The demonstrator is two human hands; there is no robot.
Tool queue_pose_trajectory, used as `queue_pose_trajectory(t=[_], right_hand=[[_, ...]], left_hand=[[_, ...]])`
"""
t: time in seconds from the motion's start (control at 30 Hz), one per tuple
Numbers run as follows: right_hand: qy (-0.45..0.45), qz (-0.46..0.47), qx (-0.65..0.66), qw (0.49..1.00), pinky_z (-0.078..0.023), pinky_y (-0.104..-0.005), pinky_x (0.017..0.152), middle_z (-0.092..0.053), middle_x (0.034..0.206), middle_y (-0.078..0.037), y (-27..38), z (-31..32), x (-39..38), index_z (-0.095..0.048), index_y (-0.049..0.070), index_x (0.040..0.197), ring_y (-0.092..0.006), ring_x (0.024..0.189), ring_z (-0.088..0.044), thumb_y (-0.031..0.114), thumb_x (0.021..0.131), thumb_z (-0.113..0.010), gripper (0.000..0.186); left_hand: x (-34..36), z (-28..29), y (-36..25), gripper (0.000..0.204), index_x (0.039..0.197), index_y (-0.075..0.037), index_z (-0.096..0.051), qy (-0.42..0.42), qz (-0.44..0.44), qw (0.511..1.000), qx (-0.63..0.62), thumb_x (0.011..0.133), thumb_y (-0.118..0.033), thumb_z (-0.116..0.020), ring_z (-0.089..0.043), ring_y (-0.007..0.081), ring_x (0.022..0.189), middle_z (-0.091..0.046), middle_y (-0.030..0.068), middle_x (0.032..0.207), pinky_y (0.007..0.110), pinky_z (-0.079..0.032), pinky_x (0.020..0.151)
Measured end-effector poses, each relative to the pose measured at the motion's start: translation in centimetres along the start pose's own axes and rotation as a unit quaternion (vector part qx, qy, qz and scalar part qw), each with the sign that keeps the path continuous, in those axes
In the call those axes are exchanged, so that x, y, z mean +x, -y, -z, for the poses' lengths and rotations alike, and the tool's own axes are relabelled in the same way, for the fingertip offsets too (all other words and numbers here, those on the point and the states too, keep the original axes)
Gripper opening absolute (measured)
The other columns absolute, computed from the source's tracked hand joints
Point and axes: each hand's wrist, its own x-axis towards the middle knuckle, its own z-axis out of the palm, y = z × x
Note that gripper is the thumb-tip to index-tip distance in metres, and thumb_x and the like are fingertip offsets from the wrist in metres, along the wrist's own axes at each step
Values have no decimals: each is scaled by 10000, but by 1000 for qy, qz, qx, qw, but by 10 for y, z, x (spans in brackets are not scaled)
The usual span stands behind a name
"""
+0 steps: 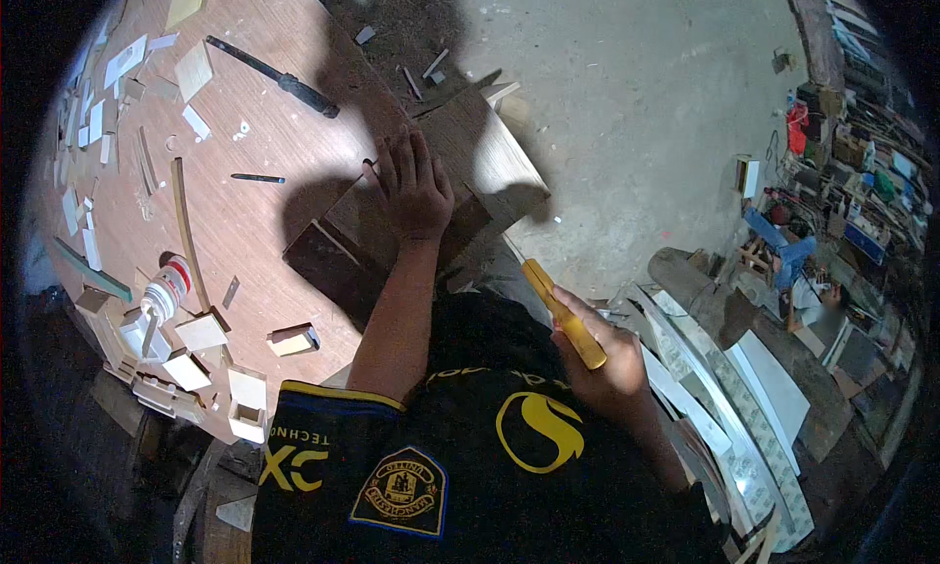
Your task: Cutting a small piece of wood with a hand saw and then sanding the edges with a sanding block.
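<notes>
My left hand [416,187] lies flat with its fingers stretched out on a dark wooden piece [352,221] at the table's edge. Shadow covers much of this piece, so its full shape is hard to read. Beyond the hand, a paler wooden board [509,158] juts past the edge over the floor. My right hand [612,358] is closed around the yellow handle of a hand tool [563,314]. A thin shaft points from the handle up toward the wood; its tip is hard to see, and I cannot tell the tool's exact kind.
On the table [264,163] are a long black tool [274,76], a blue pen [258,178], a white bottle [168,288], a curved wooden strip [186,226] and several small wood blocks. Long boards [725,417] lean at the right. Clutter [852,202] lines the far right floor.
</notes>
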Motion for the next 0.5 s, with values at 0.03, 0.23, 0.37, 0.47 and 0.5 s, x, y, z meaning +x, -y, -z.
queue_pose_trajectory(t=[0.03,0.23,0.37,0.47,0.5], right_hand=[[-6,-2,-3,1000,-570,-323,757,-659,1157,-139,-7,2,-10,-500,134,1367,-270,827,-706,122,878,-642,509],[-33,-43,5,999,-567,-388,730,-662,1099,-192,22,11,-4,-550,115,1303,-323,877,-694,150,874,-661,445],[-7,-92,23,995,-554,-378,764,-666,1070,-212,23,20,-2,-548,102,1307,-330,908,-688,153,869,-666,456],[-17,-124,56,991,-525,-364,832,-677,1030,-220,10,21,-10,-550,95,1314,-337,978,-671,132,869,-656,459],[-16,-122,56,991,-525,-364,832,-677,1030,-220,7,20,-13,-550,95,1314,-337,978,-671,132,869,-656,459]], left_hand=[[1,-1,-3,494,1369,-73,-485,-1,-1,1000,6,940,-315,-455,-306,376,1384,-423,91,1456,619,-166,1101],[14,4,-3,498,1376,-45,-467,-6,12,999,29,942,-290,-467,-253,388,1405,-379,107,1482,633,-161,1098],[16,-2,3,498,1367,-29,-470,-26,8,999,26,937,-278,-478,-246,395,1405,-387,122,1471,640,-155,1099],[17,-1,4,500,1361,-28,-477,-8,-7,999,31,928,-279,-486,-248,394,1403,-398,132,1457,641,-148,1101],[18,-1,4,501,1360,-32,-480,-8,-15,1000,26,924,-278,-491,-254,394,1399,-409,135,1444,640,-146,1102]])
